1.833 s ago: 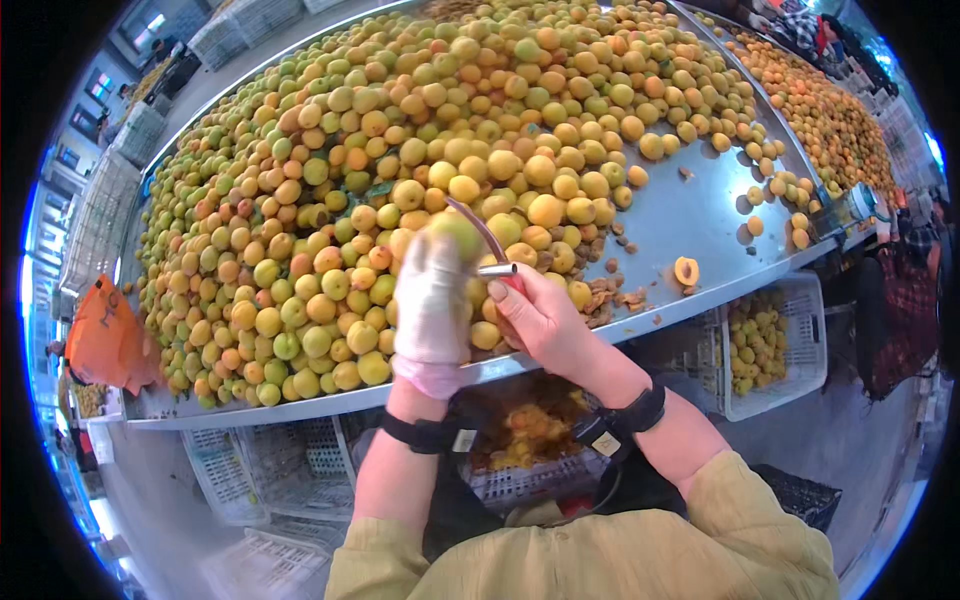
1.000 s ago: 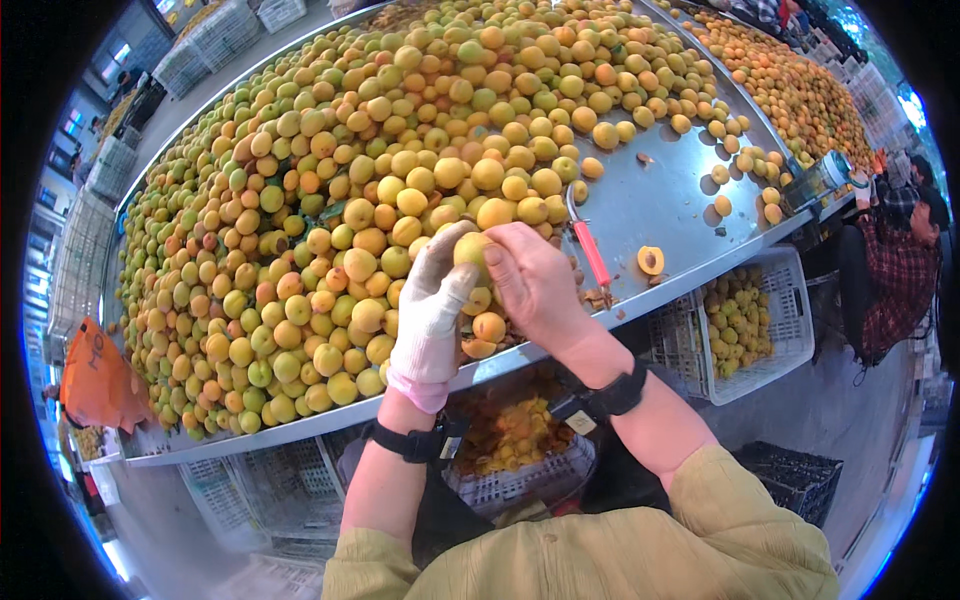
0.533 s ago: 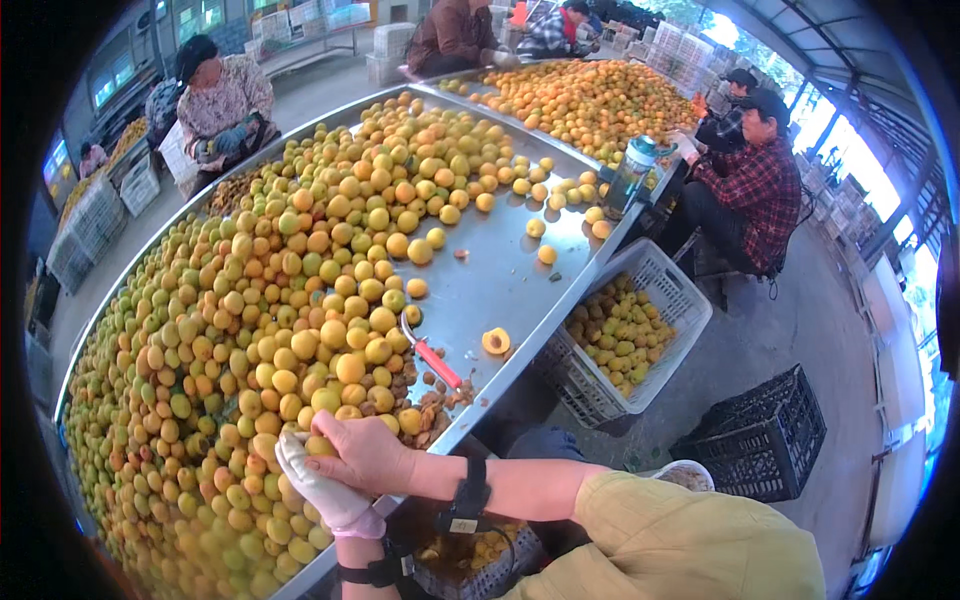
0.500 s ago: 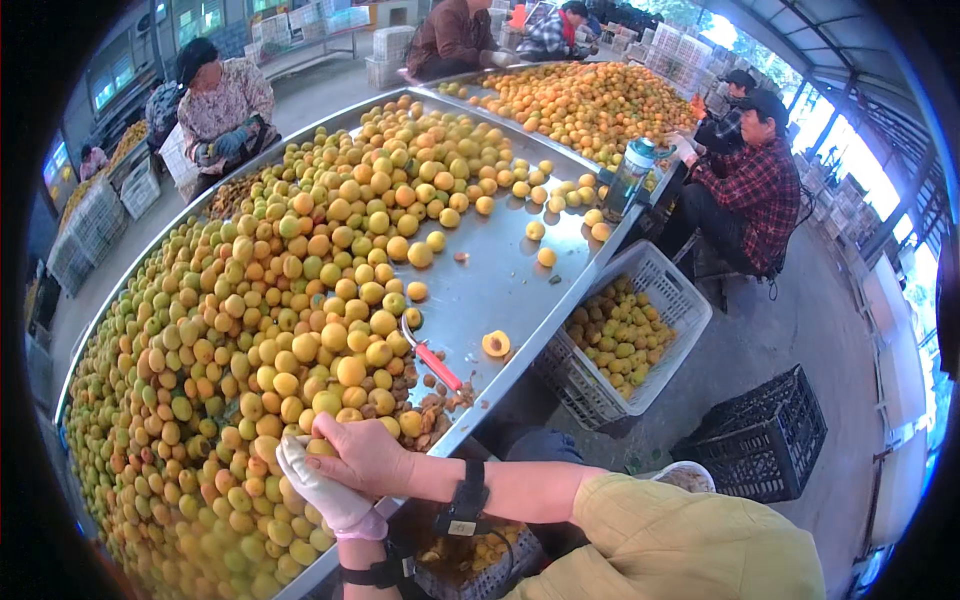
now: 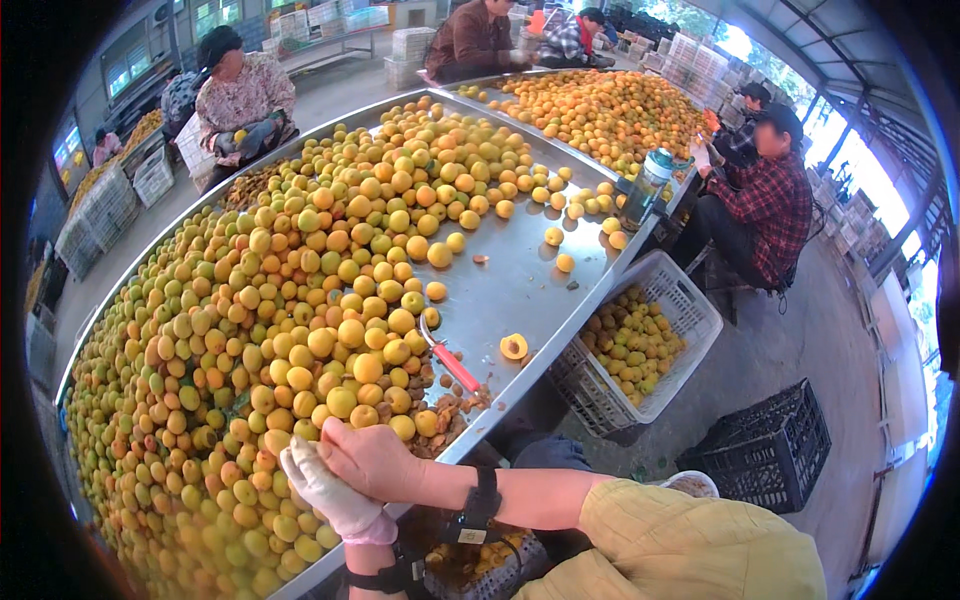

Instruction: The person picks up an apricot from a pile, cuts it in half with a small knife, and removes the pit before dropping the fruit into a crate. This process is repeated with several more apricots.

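My left hand [image 5: 325,484], in a whitish glove with a pinkish cuff, is over the near edge of a large apricot heap [image 5: 290,340]. My right hand [image 5: 372,462] is bare and presses against it, fingers curled in. The gloved fingers are closed together beside the right fist; whatever lies between the hands is hidden. Beyond them a curved knife with a red handle [image 5: 456,368] rests on the metal table [image 5: 480,290], its blade against the fruit. Brown apricot stones and scraps [image 5: 452,415] lie by the handle. An apricot half [image 5: 514,346] sits cut side up to the right.
A white crate of apricots [image 5: 640,345] stands beside the table's right edge, near a black crate [image 5: 765,445] and a white bucket [image 5: 693,484]. A bottle [image 5: 648,188] stands at the table's far corner. Several people work around the tables, one in a red checked shirt [image 5: 768,205].
The whole view has shifted slightly right and down. My hands remain together at the heap, the right fingers now more curled. The knife and apricot half lie where they were.
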`<state>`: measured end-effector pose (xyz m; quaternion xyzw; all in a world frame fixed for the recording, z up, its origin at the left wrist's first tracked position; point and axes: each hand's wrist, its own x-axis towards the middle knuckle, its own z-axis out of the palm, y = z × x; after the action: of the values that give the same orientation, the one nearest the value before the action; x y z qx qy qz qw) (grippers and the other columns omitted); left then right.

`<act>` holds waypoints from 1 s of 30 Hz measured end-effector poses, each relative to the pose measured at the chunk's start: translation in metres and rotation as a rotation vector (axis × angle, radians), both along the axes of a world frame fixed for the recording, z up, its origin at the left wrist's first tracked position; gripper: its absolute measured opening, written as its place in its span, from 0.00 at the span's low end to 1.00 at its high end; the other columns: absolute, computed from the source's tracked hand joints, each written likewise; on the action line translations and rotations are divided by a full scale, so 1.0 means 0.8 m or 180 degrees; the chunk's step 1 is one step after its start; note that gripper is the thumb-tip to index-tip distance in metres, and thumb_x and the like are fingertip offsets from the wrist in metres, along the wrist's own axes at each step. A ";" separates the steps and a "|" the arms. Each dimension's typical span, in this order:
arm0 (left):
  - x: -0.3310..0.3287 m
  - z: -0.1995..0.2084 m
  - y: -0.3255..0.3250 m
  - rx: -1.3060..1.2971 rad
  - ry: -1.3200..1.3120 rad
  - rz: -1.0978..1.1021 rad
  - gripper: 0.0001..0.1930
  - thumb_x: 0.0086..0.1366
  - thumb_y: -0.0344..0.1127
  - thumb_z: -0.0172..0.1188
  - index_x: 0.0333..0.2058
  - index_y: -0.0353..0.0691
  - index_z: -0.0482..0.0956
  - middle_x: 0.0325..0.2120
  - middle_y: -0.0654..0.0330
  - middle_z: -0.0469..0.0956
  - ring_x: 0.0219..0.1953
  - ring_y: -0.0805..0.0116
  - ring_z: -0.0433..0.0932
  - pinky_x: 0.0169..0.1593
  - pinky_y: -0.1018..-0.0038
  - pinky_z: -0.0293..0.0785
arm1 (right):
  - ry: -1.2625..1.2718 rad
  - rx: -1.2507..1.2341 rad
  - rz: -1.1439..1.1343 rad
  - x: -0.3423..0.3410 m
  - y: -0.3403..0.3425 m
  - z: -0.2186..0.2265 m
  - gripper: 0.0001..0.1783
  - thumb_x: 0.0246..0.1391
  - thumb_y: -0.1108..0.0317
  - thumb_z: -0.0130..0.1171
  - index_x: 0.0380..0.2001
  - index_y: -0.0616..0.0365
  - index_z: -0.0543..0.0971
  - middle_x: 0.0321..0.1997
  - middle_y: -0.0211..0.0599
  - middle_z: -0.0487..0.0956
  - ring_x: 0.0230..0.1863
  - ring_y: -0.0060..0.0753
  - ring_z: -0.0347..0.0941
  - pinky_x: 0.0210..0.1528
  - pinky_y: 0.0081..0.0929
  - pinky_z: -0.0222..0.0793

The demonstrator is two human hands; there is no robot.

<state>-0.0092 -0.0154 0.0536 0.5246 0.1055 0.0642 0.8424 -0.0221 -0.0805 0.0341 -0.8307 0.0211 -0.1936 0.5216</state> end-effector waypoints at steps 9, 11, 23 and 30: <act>0.023 -0.043 0.009 0.1536 -0.0859 -0.0447 0.10 0.68 0.27 0.51 0.26 0.36 0.64 0.22 0.66 0.62 0.26 0.77 0.59 0.29 0.76 0.60 | 0.0162 0.1707 0.0102 0.016 0.009 -0.078 0.21 0.66 0.58 0.42 0.46 0.67 0.73 0.42 0.56 0.78 0.46 0.50 0.75 0.48 0.36 0.68; 0.027 -0.049 0.010 0.2010 -0.1239 -0.0378 0.10 0.69 0.27 0.51 0.26 0.35 0.67 0.22 0.68 0.63 0.26 0.80 0.59 0.28 0.79 0.60 | 0.0282 0.2273 0.0077 0.015 0.008 -0.080 0.20 0.66 0.59 0.42 0.43 0.68 0.73 0.39 0.47 0.78 0.43 0.39 0.74 0.48 0.32 0.67; 0.031 -0.034 0.010 0.2620 -0.1677 -0.0202 0.10 0.65 0.26 0.53 0.24 0.36 0.65 0.20 0.62 0.63 0.25 0.73 0.62 0.29 0.73 0.63 | 0.0296 0.2338 0.0360 0.021 -0.003 -0.034 0.21 0.65 0.47 0.42 0.39 0.55 0.73 0.34 0.33 0.77 0.31 0.30 0.76 0.29 0.31 0.70; 0.027 -0.033 0.011 -0.0540 0.0090 -0.0560 0.11 0.70 0.35 0.52 0.26 0.41 0.68 0.23 0.71 0.65 0.26 0.82 0.63 0.29 0.83 0.63 | 0.0414 0.0000 0.0110 0.002 -0.006 -0.001 0.21 0.66 0.50 0.41 0.31 0.58 0.67 0.24 0.52 0.75 0.32 0.60 0.73 0.32 0.44 0.68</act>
<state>0.0126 -0.0069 0.0269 0.4595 0.0759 -0.0264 0.8845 -0.0206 -0.0850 0.0329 -0.8417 0.0406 -0.1301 0.5224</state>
